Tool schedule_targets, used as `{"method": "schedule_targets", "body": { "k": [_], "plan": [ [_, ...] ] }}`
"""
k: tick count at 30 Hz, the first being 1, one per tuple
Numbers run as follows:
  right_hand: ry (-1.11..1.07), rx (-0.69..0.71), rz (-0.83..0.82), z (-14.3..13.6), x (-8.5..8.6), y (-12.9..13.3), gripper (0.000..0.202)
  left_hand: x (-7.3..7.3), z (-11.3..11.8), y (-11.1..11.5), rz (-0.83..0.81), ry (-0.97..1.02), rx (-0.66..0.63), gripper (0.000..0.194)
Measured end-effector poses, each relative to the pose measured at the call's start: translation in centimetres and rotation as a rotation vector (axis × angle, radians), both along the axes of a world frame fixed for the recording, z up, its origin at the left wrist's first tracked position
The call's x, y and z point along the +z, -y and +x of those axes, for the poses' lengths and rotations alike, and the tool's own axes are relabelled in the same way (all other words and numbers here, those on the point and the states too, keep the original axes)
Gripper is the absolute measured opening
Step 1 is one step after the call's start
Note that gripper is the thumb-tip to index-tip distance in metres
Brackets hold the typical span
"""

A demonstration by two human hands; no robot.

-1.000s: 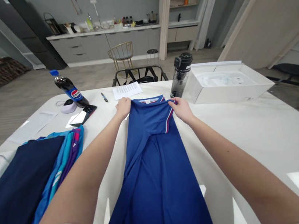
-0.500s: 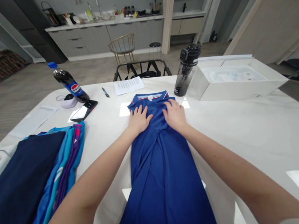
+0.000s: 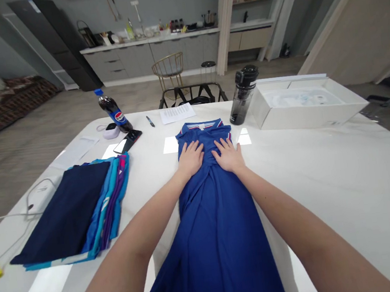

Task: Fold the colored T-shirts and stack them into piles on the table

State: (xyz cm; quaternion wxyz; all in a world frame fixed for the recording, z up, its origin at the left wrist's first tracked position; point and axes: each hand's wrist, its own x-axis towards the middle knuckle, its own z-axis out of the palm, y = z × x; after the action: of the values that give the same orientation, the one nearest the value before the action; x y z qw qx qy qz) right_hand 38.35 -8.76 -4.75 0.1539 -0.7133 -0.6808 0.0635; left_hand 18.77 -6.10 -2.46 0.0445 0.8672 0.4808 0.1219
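A blue polo-style garment lies lengthwise before me, its striped collar at the far end and its long body running down past the bottom of the view. Folds and creases gather around its upper middle. Flat on its left upper part rests my left hand, fingers spread. My right hand presses on the right upper part, also with fingers spread. Neither hand grips the cloth.
On the white table, a stack of folded clothes lies left. Behind it are a phone, a cola bottle and a pen. A dark tumbler and a white box stand right of the collar.
Both hands have slid a little down the garment from the collar, bunching the cloth between them. The camera view has shifted, showing more of the left side.
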Motion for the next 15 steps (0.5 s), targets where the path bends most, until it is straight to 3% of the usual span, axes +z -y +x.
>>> {"method": "schedule_targets", "body": {
  "k": [6,10,15],
  "plan": [
    [-0.015,0.004,0.027,-0.1,-0.3,-0.3,0.060,-1.3,-1.3,5.7,-0.103,-0.022,0.046,0.062],
    [0.006,-0.018,0.162,-0.6,0.8,0.7,0.055,-1.7,-1.6,6.2,-0.086,0.007,0.069,0.063],
    [0.025,0.015,0.265,-1.9,2.5,4.2,0.040,-1.6,-1.6,6.0,-0.085,0.030,0.072,0.062]
  ]
}}
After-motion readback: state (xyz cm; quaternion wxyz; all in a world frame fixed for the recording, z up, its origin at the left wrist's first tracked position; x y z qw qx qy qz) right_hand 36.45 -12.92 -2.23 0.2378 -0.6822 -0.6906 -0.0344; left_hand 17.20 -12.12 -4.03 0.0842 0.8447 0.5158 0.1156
